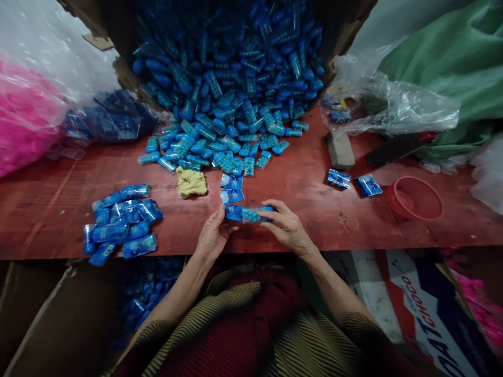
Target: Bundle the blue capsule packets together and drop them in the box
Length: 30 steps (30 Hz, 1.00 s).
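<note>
Near the table's front edge my left hand (215, 230) pinches a blue printed label (234, 212). My right hand (286, 225) grips the blue-capped end of a clear tube of blue beads (251, 215), which lies level with its other end against the label. Just beyond, two more blue labels (231, 188) lie on the table in a short column. A crumpled yellow cloth (192, 183) is behind my left hand. To the left sits a loose pile of wrapped blue tubes (118, 222).
A big cardboard box (346, 26) spills many bead tubes (231, 131) onto the red table (306, 183). At right are a red basket (414, 198), a grey block (340, 150) and two label stacks (368, 185). Bags of pink pieces (27, 115) and blue packets (112, 116) stand left.
</note>
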Motion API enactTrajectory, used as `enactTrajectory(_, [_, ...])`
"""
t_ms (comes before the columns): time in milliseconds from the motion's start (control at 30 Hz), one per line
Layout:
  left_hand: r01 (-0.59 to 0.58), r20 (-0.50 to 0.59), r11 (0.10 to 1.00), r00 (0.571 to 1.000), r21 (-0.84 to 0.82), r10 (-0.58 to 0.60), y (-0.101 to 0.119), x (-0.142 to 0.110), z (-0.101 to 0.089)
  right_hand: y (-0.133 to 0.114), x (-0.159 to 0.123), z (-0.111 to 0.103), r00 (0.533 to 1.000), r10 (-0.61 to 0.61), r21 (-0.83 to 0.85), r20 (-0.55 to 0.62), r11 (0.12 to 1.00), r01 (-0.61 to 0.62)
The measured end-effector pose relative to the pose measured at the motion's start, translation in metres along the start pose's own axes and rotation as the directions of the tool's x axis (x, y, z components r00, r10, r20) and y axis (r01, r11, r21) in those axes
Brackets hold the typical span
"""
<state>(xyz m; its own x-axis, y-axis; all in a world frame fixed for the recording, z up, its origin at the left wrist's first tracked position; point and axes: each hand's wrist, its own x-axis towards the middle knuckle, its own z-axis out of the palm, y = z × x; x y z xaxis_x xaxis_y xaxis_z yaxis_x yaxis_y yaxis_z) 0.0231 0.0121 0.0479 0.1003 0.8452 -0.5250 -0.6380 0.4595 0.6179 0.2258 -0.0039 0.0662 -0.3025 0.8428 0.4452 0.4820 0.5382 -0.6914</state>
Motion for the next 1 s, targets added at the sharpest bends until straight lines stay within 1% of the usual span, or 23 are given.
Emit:
enactTrajectory(133, [0.014,0.023,1.0,1.0,-0.013,-0.014,0.002,0.001,0.002,-0.002,0.006,-0.005,0.999,0.04,0.051,0.019,0.998,-0.041])
enactTrajectory(233, [-0.022,0.056,1.0,0.998,0.005,0.022,0.002,-0.001,0.0,-0.003,0.009,-0.006,0.998,0.055,0.074,0.03,0.996,-0.057])
enactTrajectory(367, [-0.051,0.065,0.997,0.997,0.058,0.047,-0.001,-0.004,-0.004,-0.003,0.009,-0.005,0.996,0.055,0.03,0.063,0.998,-0.057])
enactTrajectory(533, [-0.042,0.061,0.996,0.997,0.08,0.037,-0.001,-0.003,-0.004,-0.004,0.004,0.0,0.998,0.059,-0.025,0.032,0.998,-0.058])
enactTrajectory(667, [-0.04,0.07,0.995,0.997,0.097,0.033,0.003,-0.003,-0.001,-0.004,0.004,0.0,0.998,0.059,-0.008,0.032,0.998,-0.059])
enactTrajectory(867, [-0.046,0.071,0.992,0.997,0.118,0.038,0.008,-0.005,-0.001,-0.01,0.005,0.0,0.996,0.048,-0.025,0.078,0.999,-0.046])
enactTrajectory(933, [-0.058,0.068,0.992,0.996,0.109,0.051,0.006,-0.006,0.0,-0.013,0.005,0.001,0.997,0.056,-0.017,0.059,0.998,-0.055])
enactTrajectory(1000, [-0.073,0.056,0.991,0.996,0.11,0.067,0.002,-0.007,0.001,-0.014,0.002,0.003,0.997,0.072,-0.005,0.01,0.997,-0.071])
